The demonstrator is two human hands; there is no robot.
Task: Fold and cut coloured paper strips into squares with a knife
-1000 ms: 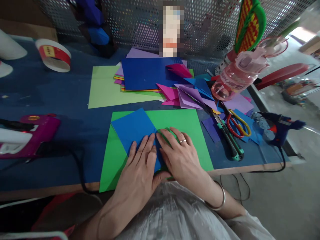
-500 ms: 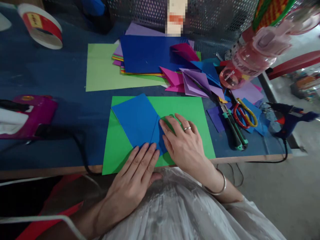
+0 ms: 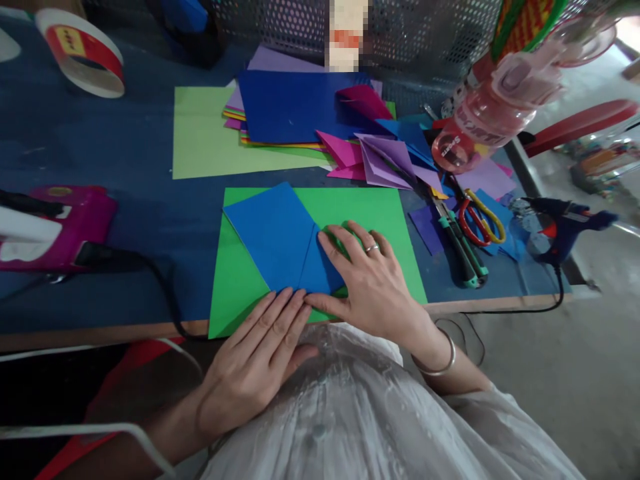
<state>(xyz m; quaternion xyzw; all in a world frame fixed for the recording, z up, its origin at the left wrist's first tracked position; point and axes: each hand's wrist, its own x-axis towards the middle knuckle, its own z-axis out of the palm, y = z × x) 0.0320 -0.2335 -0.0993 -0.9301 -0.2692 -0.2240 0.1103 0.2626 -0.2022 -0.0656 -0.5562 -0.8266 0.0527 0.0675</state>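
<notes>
A folded sheet of blue paper (image 3: 273, 233) lies tilted on a larger green sheet (image 3: 375, 207) at the table's front edge. A narrow flap is folded along its right side. My left hand (image 3: 263, 357) lies flat with fingers stretched out, the tips on the blue paper's lower edge. On the right side of the flap rests my right hand (image 3: 373, 283), its fingers spread and its thumb reaching toward the left fingertips. It wears a ring and a bangle. The blue paper's lower right part is hidden under this hand.
Behind lies a stack of coloured paper (image 3: 295, 107) with folded pink and purple pieces (image 3: 385, 160). To the right are a utility knife (image 3: 463, 243), scissors (image 3: 480, 217), a pink bottle (image 3: 483, 117) and a glue gun (image 3: 563, 227). A magenta device (image 3: 83, 220) and tape roll (image 3: 83, 57) stand left.
My right thumb has stretched out leftward along the paper's lower edge, toward my left fingertips. My left hand stays nearly in place. The view has shifted slightly.
</notes>
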